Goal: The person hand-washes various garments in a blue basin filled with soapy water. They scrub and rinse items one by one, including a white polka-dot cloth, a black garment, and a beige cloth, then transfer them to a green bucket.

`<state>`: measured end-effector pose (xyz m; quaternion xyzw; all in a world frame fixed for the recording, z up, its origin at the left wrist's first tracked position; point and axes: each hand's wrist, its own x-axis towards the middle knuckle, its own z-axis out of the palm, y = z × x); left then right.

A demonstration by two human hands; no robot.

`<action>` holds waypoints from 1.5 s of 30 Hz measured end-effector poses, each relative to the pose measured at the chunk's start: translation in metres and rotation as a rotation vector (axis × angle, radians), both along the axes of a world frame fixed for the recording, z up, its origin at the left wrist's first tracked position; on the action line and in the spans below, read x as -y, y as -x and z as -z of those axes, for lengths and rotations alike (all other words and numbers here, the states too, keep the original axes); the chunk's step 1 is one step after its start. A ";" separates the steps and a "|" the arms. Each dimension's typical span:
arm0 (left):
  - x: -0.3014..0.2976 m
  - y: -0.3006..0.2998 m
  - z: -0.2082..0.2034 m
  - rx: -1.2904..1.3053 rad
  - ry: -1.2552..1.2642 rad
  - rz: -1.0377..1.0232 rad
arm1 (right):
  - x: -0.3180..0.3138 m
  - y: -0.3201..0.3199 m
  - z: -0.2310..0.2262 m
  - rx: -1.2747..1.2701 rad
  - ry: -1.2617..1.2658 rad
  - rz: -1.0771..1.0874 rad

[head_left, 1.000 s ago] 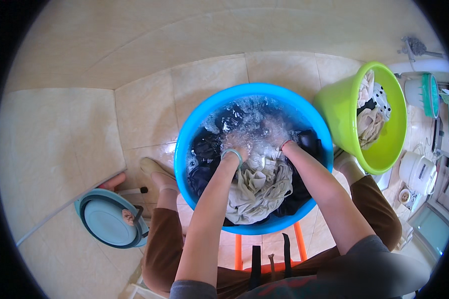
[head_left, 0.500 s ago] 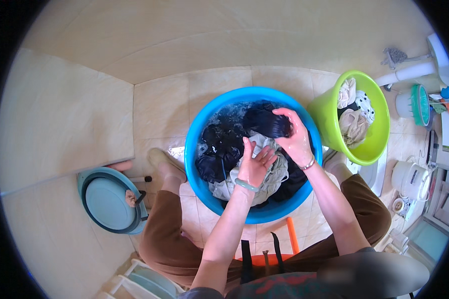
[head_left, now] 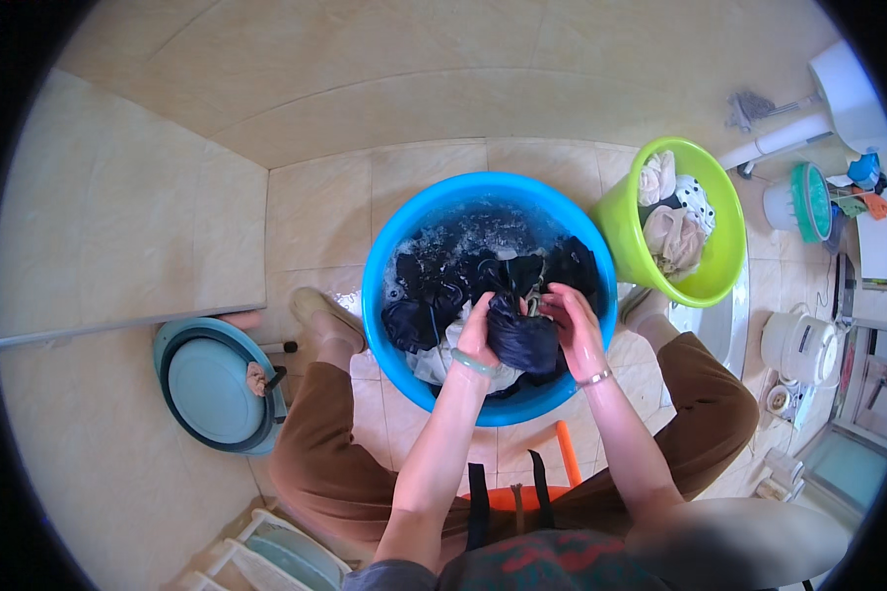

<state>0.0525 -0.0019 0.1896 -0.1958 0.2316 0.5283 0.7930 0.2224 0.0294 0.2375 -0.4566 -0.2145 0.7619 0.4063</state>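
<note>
A wet, bunched dark navy garment point(head_left: 520, 337) is held between my two hands over a round blue tub point(head_left: 376, 360). My left hand point(head_left: 475, 333) grips its left side, with a pale green bangle on that wrist. On the other side my right hand point(head_left: 575, 323) curls its fingers round the bundle's right edge; part of that grip is hidden behind the cloth. Dark clothes point(head_left: 426, 300) soak in bubbly water at the tub's far and left side. White cloth point(head_left: 434, 366) shows below my left hand, partly covered by the hands and the garment.
A lime green bucket point(head_left: 616, 212) with light clothes point(head_left: 675, 236) leans at the tub's right. On the left a blue-grey basin point(head_left: 212, 394) stands against the wall. My feet are either side of the tub, and an orange stool point(head_left: 568, 453) is below me. A white appliance point(head_left: 798, 347) stands far right.
The dark garment has come from the tub's far right toward the near middle. My left hand, formerly spread and palm up, now grips it; my right hand has moved down with it.
</note>
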 end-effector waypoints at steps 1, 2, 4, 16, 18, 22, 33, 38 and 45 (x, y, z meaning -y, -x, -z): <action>0.001 -0.005 -0.013 0.013 -0.046 -0.002 | -0.005 -0.005 0.024 -0.071 0.109 -0.032; 0.003 -0.005 -0.024 0.021 -0.086 -0.014 | -0.006 -0.005 0.035 -0.206 0.278 -0.113; -0.002 -0.015 -0.061 0.313 0.028 0.009 | -0.010 -0.002 0.066 -0.261 0.297 -0.063; 0.069 -0.022 -0.082 0.353 -0.040 0.011 | -0.087 0.044 0.012 -0.129 0.169 -0.182; 0.076 -0.025 -0.068 0.522 -0.112 -0.015 | -0.088 0.045 -0.004 -0.049 0.047 -0.255; 0.055 -0.033 -0.076 0.347 -0.093 -0.057 | -0.071 0.031 -0.010 0.495 -0.556 -0.366; 0.027 -0.020 -0.086 0.173 -0.204 -0.119 | 0.024 0.025 -0.113 1.255 -1.377 -0.604; 0.020 -0.020 -0.081 0.137 -0.228 -0.094 | 0.016 0.023 -0.114 1.038 -1.395 -0.502; 0.024 -0.023 -0.072 0.190 -0.204 -0.130 | -0.006 0.014 -0.108 0.354 -0.575 -0.334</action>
